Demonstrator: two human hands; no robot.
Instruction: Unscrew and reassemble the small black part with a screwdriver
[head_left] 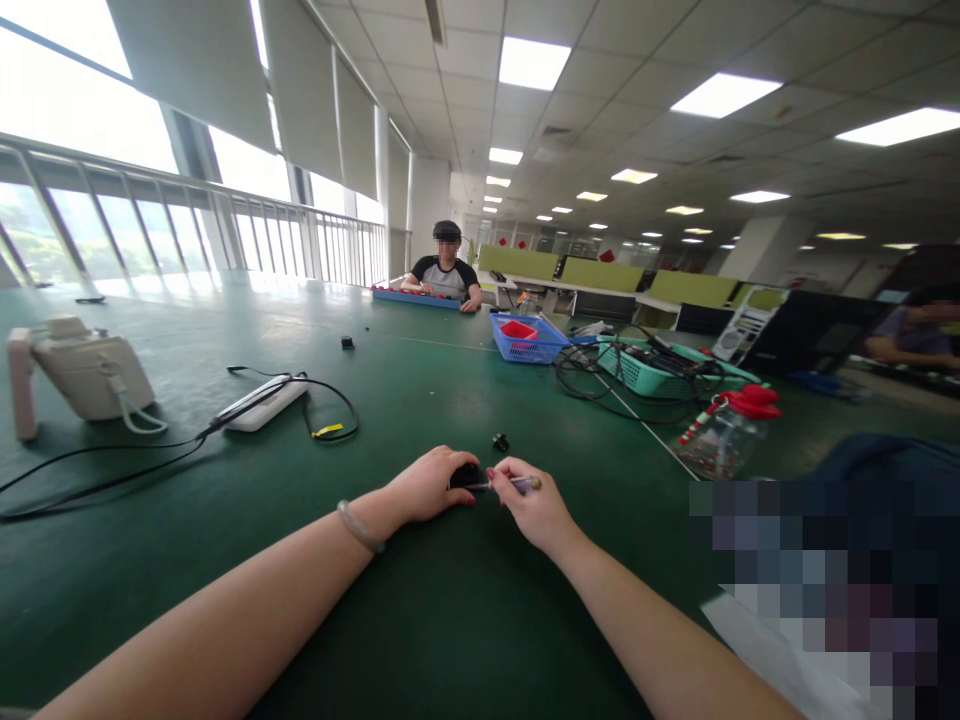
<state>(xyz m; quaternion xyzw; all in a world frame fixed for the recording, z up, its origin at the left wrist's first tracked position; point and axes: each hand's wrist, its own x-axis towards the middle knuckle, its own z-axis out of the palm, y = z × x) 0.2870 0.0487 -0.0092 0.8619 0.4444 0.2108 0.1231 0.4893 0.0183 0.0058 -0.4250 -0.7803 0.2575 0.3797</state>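
In the head view my left hand [431, 484], with a bangle on its wrist, is curled around a small black block-like part [466, 476] at the table's near middle. My right hand [534, 505] pinches a slim screwdriver [525, 483]. Its thin shaft points left and reaches the black part; whether the tip sits in a screw is too small to tell. Just beyond both hands lies a small black piece [500, 441], apart from them. My fingers hide much of the held part.
On the green table [420, 395] lie a white power bank [264, 402] with a black cable, a beige case [94, 372], a blue basket [529, 345], a teal basket [637, 375] with cables, and a red-lidded jar [727, 435]. A person [448, 270] sits at the far end.
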